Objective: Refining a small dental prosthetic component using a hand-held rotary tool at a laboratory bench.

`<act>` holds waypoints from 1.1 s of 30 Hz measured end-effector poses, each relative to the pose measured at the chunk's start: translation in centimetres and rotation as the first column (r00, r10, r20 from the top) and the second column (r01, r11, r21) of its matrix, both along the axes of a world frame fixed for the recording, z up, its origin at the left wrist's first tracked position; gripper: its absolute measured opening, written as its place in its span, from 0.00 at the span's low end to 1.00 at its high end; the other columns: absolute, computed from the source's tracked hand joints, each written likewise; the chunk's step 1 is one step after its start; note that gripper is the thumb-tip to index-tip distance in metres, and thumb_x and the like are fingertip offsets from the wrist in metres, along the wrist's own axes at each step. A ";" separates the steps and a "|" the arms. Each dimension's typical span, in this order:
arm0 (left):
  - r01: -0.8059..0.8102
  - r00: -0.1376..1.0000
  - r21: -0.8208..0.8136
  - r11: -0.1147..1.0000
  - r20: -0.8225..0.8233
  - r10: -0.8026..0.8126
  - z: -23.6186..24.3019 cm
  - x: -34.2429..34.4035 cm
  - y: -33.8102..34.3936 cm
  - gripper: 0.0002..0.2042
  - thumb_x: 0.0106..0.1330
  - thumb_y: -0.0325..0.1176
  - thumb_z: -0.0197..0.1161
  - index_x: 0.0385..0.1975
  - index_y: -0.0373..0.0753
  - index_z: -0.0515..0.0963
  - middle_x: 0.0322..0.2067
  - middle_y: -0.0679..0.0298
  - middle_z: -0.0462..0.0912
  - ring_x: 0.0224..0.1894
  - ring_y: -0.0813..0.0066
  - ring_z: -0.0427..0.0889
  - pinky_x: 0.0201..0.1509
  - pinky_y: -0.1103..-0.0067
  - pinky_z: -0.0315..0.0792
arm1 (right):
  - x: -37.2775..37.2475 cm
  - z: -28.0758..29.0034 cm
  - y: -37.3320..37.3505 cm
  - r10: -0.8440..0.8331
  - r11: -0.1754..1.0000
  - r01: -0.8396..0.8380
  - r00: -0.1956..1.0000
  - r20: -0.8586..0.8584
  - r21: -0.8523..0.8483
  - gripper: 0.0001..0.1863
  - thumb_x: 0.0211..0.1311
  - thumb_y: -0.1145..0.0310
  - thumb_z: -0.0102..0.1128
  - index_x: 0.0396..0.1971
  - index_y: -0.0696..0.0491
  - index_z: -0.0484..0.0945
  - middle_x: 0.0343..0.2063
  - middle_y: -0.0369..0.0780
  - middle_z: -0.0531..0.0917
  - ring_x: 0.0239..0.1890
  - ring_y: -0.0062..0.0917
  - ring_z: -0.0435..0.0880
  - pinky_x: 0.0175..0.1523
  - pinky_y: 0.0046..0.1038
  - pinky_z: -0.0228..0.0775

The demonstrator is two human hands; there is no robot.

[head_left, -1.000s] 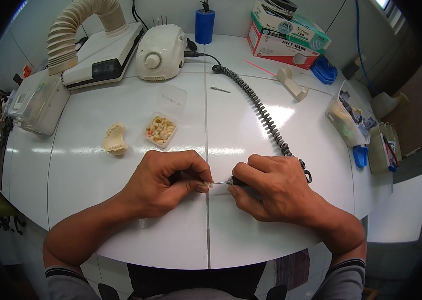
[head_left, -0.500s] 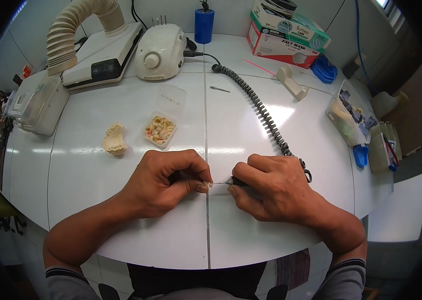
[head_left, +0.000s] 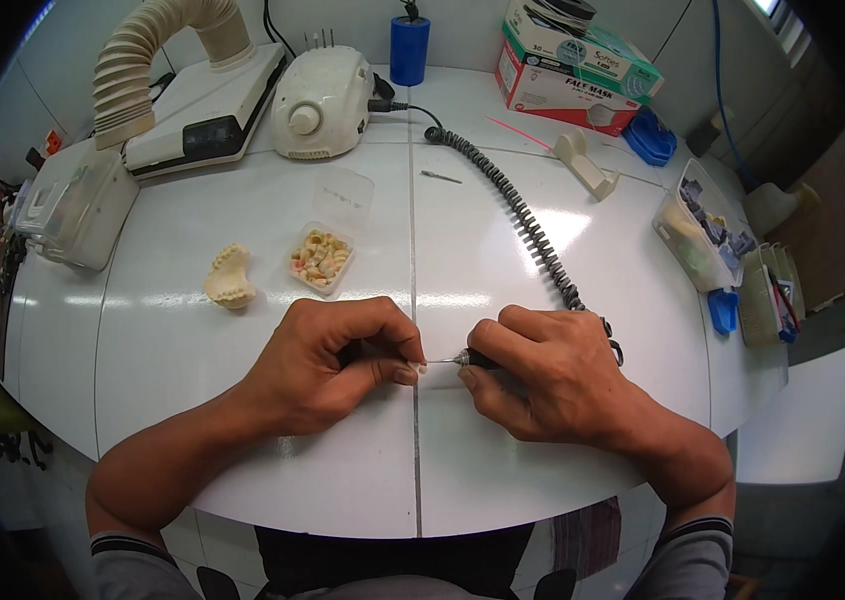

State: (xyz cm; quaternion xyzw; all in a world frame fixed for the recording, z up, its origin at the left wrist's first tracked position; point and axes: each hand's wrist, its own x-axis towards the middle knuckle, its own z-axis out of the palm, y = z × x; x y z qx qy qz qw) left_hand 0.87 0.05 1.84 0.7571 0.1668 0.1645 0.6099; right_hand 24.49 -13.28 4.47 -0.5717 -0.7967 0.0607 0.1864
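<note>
Head view; hands [head_left: 328, 365] [head_left: 558, 380] inside table edge [head_left: 363, 529]

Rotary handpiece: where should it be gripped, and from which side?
Probably best to grip the rotary handpiece by its dark body just behind the metal collar, coming from the right as the right hand does. Its thin bit points left, toward the small pale piece pinched in the left hand, so that end is best left free.
</note>
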 end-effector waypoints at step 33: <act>-0.102 0.994 0.013 0.995 -0.038 0.102 -0.1 0.2 -0.5 0.05 0.72 0.18 0.68 0.45 0.30 0.83 0.39 0.60 0.90 0.45 0.77 0.89 0.52 0.81 0.82 | -0.2 -0.8 -0.4 -0.057 0.995 0.057 0.998 -0.001 0.087 0.11 0.66 0.60 0.70 0.35 0.51 0.81 0.21 0.40 0.81 0.21 0.35 0.86 0.25 0.36 0.77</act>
